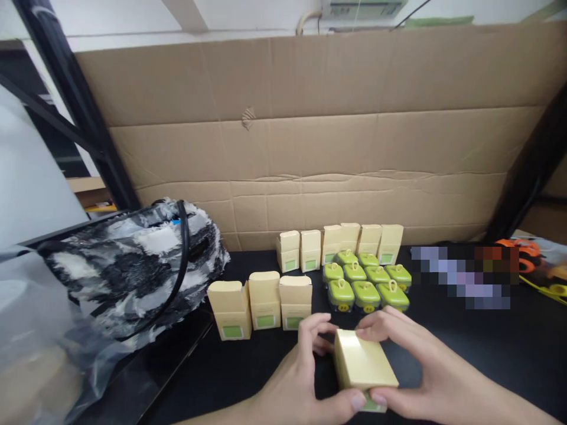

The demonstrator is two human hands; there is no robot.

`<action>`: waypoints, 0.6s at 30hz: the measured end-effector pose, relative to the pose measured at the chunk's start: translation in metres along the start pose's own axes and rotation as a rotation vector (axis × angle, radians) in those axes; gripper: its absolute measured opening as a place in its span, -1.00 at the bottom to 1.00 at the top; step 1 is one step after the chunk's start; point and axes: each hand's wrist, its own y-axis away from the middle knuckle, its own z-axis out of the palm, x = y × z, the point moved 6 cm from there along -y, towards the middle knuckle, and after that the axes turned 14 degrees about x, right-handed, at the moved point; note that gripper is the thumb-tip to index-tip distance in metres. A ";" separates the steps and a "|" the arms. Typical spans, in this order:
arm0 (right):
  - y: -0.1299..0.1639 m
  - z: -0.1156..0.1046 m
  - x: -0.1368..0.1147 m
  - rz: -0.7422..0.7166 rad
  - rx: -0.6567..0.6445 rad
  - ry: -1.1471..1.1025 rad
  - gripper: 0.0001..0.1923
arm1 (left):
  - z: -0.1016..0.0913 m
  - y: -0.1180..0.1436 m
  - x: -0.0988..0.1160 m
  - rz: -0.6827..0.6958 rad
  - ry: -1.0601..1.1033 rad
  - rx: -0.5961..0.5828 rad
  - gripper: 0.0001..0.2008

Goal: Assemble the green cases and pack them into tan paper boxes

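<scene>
A small cream cardboard box point(365, 360) lies in front of me, its plain face up and a green-edged label partly visible at the near end. My left hand point(310, 372) is curved around its left side, thumb on the near end. My right hand point(411, 360) grips it from the right, with fingers at the far edge and thumb at the near end. Just beyond stand several small clear containers with green lids point(365, 293) and looped handles. To their left, three upright cream boxes point(264, 304) with raised top flaps stand in a row.
Further cream boxes point(289, 251) stand at the back before a cardboard panel point(310, 147). A furry black-and-white bag point(150, 254) and a clear plastic bag point(53, 354) occupy the left. An orange toy-like object point(527, 257) lies at the right on the black table point(487, 354).
</scene>
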 end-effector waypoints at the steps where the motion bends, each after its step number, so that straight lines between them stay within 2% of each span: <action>1: 0.000 -0.004 0.002 -0.009 0.044 0.006 -0.66 | 0.000 0.000 -0.003 -0.044 0.013 0.016 -0.21; 4: -0.011 -0.029 0.013 0.000 0.279 0.037 -0.67 | 0.004 0.000 -0.011 -0.171 -0.031 -0.022 -0.24; 6: -0.032 -0.045 0.016 0.020 0.432 0.038 -0.68 | 0.005 0.000 -0.011 -0.194 -0.080 -0.060 -0.25; 8: -0.066 -0.049 0.014 0.041 0.493 -0.031 -0.69 | 0.005 0.000 -0.008 -0.171 -0.121 -0.086 -0.28; 9: -0.088 -0.043 0.011 0.047 0.459 -0.093 -0.67 | 0.005 0.000 -0.007 -0.154 -0.139 -0.094 -0.30; 11: -0.135 -0.021 0.003 0.039 0.379 -0.121 -0.61 | 0.005 0.000 -0.006 -0.118 -0.167 -0.104 -0.33; 14: -0.198 0.034 -0.003 0.045 0.178 -0.108 -0.60 | 0.007 0.000 -0.009 -0.038 -0.179 -0.113 -0.36; 16: -0.227 0.072 -0.003 0.051 0.055 -0.076 -0.71 | 0.010 -0.001 -0.013 0.015 -0.194 -0.124 -0.37; 18: -0.244 0.107 -0.003 0.056 -0.051 -0.041 -0.71 | 0.013 -0.001 -0.017 0.053 -0.219 -0.126 -0.37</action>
